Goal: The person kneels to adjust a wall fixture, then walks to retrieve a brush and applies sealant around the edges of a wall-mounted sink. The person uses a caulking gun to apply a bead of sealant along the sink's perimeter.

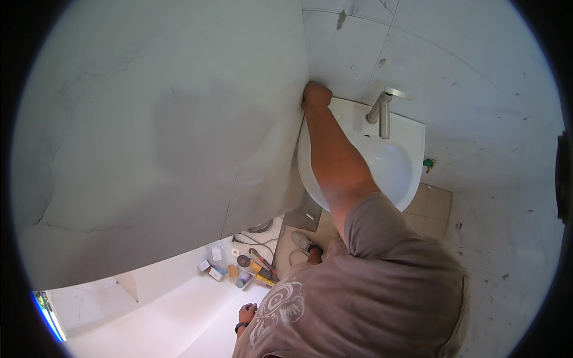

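My right arm reaches out across a white wall-mounted washbasin. At the basin's back left corner, my right hand is closed in a fist against the large grey-white wall panel; its fingertips are hidden, so what it grips does not show. A brushed metal tap stands on the basin's rim, to the right of this hand. My left hand hangs low at the lower left, with a dark band at the wrist. Its fingers are curled in, and anything inside them is too small to make out.
Beyond my left hand, on a white ledge, lie an angle grinder, red-handled pliers, small boxes, a can and a tape roll. A green valve sticks out beside the basin. My shoe rests on the tiled floor.
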Tool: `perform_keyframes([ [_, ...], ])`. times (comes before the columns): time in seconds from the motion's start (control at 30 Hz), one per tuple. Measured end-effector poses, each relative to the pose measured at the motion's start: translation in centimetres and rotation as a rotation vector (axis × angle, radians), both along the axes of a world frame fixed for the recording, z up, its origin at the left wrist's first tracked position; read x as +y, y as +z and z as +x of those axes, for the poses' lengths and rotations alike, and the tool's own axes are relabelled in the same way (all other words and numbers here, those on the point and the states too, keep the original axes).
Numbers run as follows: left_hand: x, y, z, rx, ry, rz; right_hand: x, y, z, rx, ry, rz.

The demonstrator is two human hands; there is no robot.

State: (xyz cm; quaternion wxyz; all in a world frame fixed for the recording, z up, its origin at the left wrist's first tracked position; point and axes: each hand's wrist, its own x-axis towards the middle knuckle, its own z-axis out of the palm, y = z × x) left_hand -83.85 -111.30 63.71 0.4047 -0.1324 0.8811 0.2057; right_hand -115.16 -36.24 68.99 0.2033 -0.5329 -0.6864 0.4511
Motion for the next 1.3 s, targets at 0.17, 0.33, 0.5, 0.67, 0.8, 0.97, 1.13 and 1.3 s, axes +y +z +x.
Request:
perform_keyframes([
  [0.17,1.8,-0.1,-2.1,0.058,0.218,0.215,-0.9,3.0,1.5,0.287,-0.075,-0.169],
  [0.33,4.5,-0.6,-3.7,0.017,0.284,0.314,-8.3,7.4,12.3,0.681,0.033,-0.583],
  [0.5,6.8,-2.3,-4.4,-0.015,0.078,0.252,-16.2,9.8,22.8,0.239,0.625,-0.402],
  [0.67,12.2,-0.7,-5.9,0.082,-0.062,0.227,-20.9,10.6,28.1,0.012,0.965,-0.506],
  [0.8,19.7,6.4,-5.8,0.126,0.049,0.696,-23.7,11.0,28.4,-0.051,1.232,-0.358],
  [0.97,25.6,14.0,-3.4,0.079,0.072,0.986,-26.0,11.0,28.1,-0.021,1.566,-0.206],
  [1.13,23.4,14.1,1.4,0.136,0.207,0.921,-29.1,10.0,28.5,-0.165,1.806,-0.221],
  [1.3,18.8,9.9,4.8,0.2,0.424,1.021,-33.9,7.7,27.7,0.022,2.02,-0.31],
])
